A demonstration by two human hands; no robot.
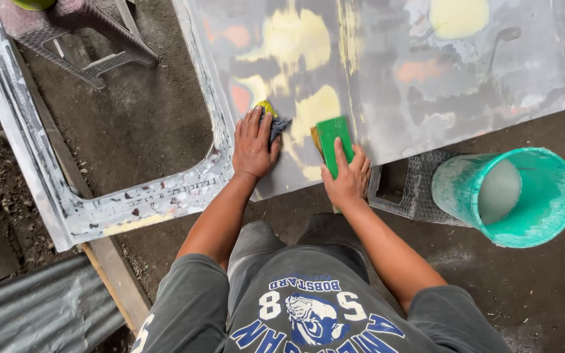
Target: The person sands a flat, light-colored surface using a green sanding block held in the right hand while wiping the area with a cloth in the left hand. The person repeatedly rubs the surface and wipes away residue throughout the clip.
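A grey car door panel with yellow and orange filler patches lies flat in front of me, its window opening to the left. My left hand presses flat on the panel near its lower edge, over a grey and yellow cloth. Just to the right, my right hand grips a green sanding block held against a yellow patch on the panel.
A teal bucket with milky water stands at the right, beside a grey plastic stool under the panel. Another plastic stool stands at upper left. A wooden plank and corrugated sheet lie at lower left on dirt ground.
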